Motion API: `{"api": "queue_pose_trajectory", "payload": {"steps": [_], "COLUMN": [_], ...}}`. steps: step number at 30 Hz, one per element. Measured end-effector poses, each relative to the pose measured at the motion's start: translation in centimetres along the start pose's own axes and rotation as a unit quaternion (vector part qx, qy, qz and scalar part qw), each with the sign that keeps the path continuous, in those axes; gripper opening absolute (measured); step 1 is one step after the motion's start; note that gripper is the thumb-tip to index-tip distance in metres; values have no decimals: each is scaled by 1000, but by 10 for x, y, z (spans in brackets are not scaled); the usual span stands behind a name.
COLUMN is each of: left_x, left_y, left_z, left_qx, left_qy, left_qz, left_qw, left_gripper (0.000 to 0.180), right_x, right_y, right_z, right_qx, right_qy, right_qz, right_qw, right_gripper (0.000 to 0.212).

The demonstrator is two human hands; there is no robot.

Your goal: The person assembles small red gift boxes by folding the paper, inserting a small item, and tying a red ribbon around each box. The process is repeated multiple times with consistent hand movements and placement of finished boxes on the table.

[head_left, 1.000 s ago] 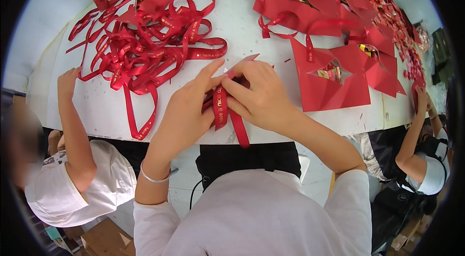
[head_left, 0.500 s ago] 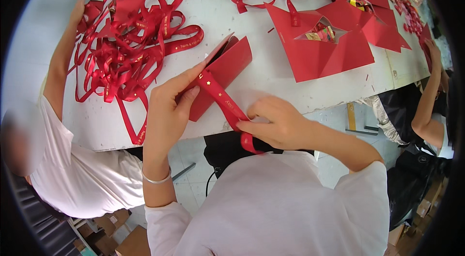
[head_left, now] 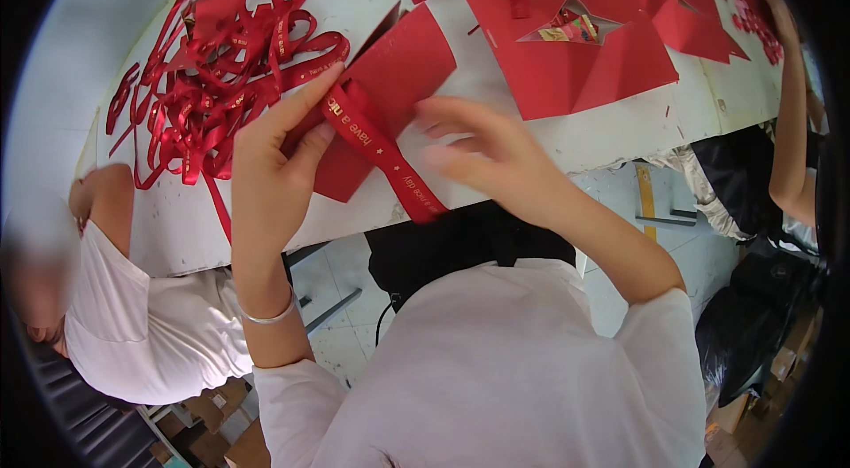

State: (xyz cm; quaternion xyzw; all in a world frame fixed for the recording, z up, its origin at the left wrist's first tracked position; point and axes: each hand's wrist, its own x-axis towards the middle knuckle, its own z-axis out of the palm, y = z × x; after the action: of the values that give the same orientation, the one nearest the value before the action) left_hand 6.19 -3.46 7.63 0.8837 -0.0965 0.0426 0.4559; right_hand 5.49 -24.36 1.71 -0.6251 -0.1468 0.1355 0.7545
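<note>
My left hand [head_left: 274, 158] pinches a folded red paper gift bag [head_left: 407, 56] by its left side, with the thumb pressing a printed red ribbon [head_left: 376, 145] against it. The bag is tilted above the table's near edge, its upper end slightly parted. From the thumb the ribbon runs down across the bag, and its loose end hangs at the lower right. My right hand [head_left: 500, 154], blurred by motion, is just right of the bag with fingers apart and nothing seen in them. Whether its fingertips touch the bag's edge I cannot tell.
A tangled heap of red ribbon [head_left: 212, 105] lies left on the white table [head_left: 611, 136]. Red bags with wrapped sweets [head_left: 571, 25] in their openings lie at the right. Co-workers sit at both sides, a white sleeve [head_left: 106, 286] on the left and a forearm [head_left: 788, 114] on the right.
My right hand has let go of the ribbon and opened, moving up beside the bag. The ribbon's end now hangs free. The left co-worker's arm has drawn back from the heap.
</note>
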Motion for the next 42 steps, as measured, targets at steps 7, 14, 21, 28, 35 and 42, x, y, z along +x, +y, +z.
{"api": "queue_pose_trajectory", "payload": {"steps": [7, 14, 21, 28, 35, 42], "left_x": [14, 1, -21, 1, 30, 38], "left_y": [8, -20, 8, 14, 1, -47], "left_z": [-30, -19, 14, 11, 37, 32], "left_qx": [34, 136, 151, 190, 231, 201], "left_qy": [67, 101, -11, -93, 78, 140], "left_qz": [56, 36, 84, 57, 253, 278], "left_qw": [996, 985, 985, 976, 936, 929], "left_gripper": [41, 44, 51, 48, 37, 65], "right_x": [28, 20, 66, 125, 148, 166], "right_y": [-1, -51, -133, -191, -211, -199], "right_z": [2, -18, -10, -24, -3, 3], "right_qx": [219, 60, -33, -427, -729, -730], "right_qy": [-226, -140, -180, -332, -315, -290], "right_qz": [229, 214, -17, 85, 13, -55], "right_qw": [921, 965, 983, 837, 607, 616], "right_gripper": [31, 31, 26, 16, 9, 10]}}
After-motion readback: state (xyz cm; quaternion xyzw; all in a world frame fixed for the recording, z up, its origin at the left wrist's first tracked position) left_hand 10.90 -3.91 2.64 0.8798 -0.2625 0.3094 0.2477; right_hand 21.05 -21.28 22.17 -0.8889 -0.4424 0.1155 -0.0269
